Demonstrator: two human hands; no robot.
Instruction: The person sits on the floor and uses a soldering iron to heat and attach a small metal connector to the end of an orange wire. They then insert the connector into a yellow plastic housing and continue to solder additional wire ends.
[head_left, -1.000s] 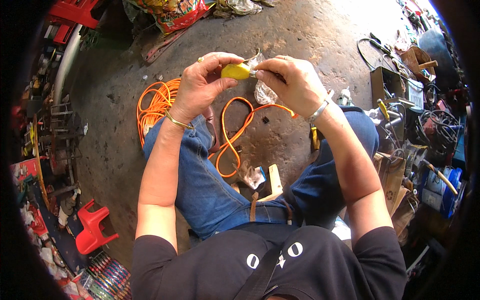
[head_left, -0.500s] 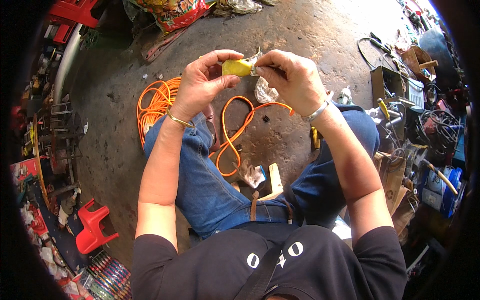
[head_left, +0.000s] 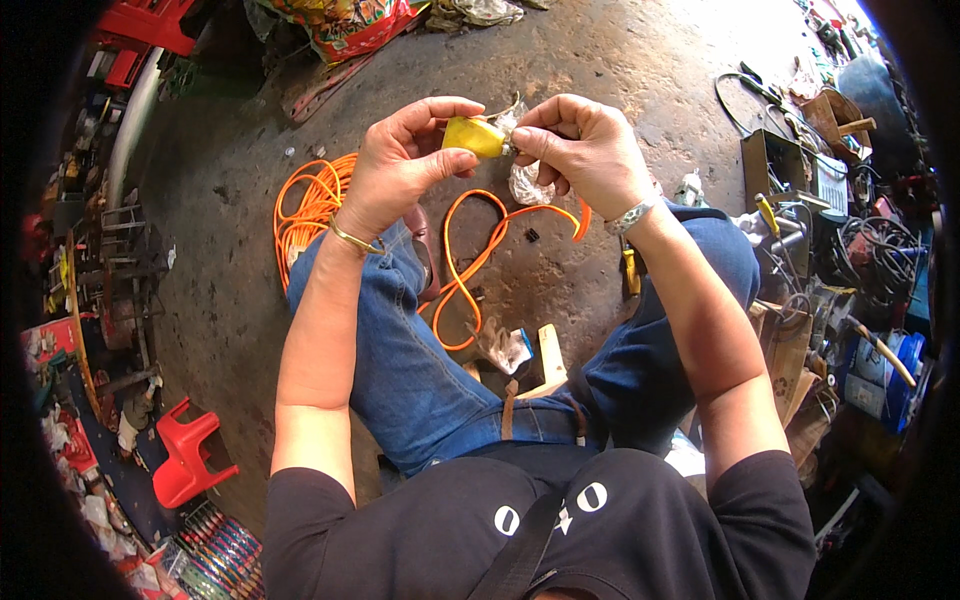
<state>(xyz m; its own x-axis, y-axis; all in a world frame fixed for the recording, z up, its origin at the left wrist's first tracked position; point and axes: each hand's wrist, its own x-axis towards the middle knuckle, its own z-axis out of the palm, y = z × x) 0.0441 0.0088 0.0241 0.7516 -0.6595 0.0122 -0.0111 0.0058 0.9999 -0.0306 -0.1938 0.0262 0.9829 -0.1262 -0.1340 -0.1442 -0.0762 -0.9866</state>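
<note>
My left hand [head_left: 412, 155] is closed, pinching a small rounded yellow piece [head_left: 472, 138] between thumb and fingers. It looks like a plug body, tapered toward the right. My right hand [head_left: 585, 150] is closed too, its thumb and forefinger pressed together at the narrow end of the yellow piece. What those fingertips grip is too small to make out. Both hands are raised over the floor, in front of my knees. Under them an orange cable [head_left: 462, 285] loops across the floor, its end curling up below my right hand. Behind the fingers lies crumpled clear plastic [head_left: 530, 186].
A coil of orange cable [head_left: 300, 215] rests beside my left knee. A yellow-handled tool [head_left: 631, 270] is by my right knee. Tools, metal boxes and a blue container [head_left: 885, 375] crowd the right side. To the left stands a red stool [head_left: 190, 452]; a colourful sack [head_left: 350, 25] is at the back.
My right hand has turned at the wrist, with its thumb now pointing more toward the yellow piece. The yellow piece has tilted slightly. The cable's free end hangs in a different curl.
</note>
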